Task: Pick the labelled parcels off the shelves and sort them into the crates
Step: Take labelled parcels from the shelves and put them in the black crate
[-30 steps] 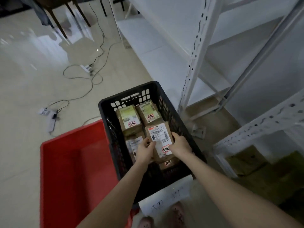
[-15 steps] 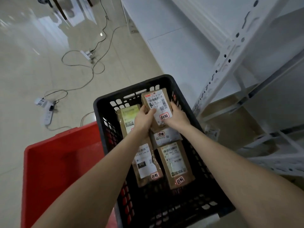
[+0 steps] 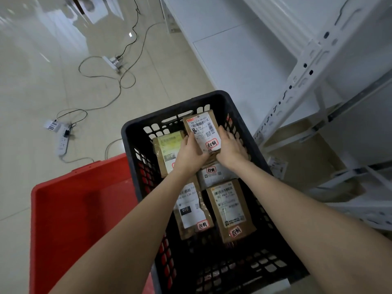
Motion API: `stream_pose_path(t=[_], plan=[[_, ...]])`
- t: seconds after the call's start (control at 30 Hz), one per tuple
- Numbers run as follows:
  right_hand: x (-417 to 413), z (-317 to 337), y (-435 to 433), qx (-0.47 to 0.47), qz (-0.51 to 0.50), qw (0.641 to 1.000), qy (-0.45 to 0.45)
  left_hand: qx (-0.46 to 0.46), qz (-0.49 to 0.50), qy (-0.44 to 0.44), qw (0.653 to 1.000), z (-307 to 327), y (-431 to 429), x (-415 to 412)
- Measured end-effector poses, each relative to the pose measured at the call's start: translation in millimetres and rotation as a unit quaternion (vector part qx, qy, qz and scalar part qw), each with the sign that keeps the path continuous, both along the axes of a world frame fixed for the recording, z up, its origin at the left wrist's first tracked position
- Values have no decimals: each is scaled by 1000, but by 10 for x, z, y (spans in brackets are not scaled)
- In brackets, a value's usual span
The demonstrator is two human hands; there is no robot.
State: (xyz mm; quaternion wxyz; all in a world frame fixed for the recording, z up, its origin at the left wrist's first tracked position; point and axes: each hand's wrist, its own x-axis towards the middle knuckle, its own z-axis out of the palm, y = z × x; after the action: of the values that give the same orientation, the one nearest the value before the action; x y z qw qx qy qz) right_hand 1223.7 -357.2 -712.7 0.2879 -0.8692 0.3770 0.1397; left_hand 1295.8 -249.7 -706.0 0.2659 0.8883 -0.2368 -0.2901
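A black slatted crate (image 3: 135, 132) stands on the floor below me with several brown labelled parcels inside. Both my hands hold one brown parcel (image 3: 204, 130) with a white barcode label at the crate's far right end, low inside it. My left hand (image 3: 191, 153) grips its left edge, thumb on the label. My right hand (image 3: 231, 149) grips its right edge. Under and around it lie other parcels: one at far left (image 3: 167, 149), one near left (image 3: 191, 211), one near right (image 3: 230, 209) and a grey one (image 3: 214, 175) between.
A red crate (image 3: 84, 209) sits to the left, touching the black one. White metal shelving (image 3: 297, 77) rises on the right, its lower shelves bare. Power strips (image 3: 62, 141) and cables (image 3: 118, 81) trail over the tiled floor at the left.
Both hands have carried the parcel from the crate's near end to its far right end. My view has closed in over the crate.
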Motion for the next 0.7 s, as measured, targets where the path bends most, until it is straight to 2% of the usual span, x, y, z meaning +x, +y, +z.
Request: stream_pose_path(t=[0.13,0.3,0.5,0.7], plan=[[-163,96,5,-14,12,1000,4,112,-92,-100,984,71,90,-84],[-481,337,58,-33,31,999,-5,187,-149,-180,954,300,148,-328],[-989,698,198,-54,40,998,-16,192,-210,-218,934,672,154,-785],[-1672,1141,305,-86,-31,995,-28,164,-292,-256,907,1157,24,-1302]])
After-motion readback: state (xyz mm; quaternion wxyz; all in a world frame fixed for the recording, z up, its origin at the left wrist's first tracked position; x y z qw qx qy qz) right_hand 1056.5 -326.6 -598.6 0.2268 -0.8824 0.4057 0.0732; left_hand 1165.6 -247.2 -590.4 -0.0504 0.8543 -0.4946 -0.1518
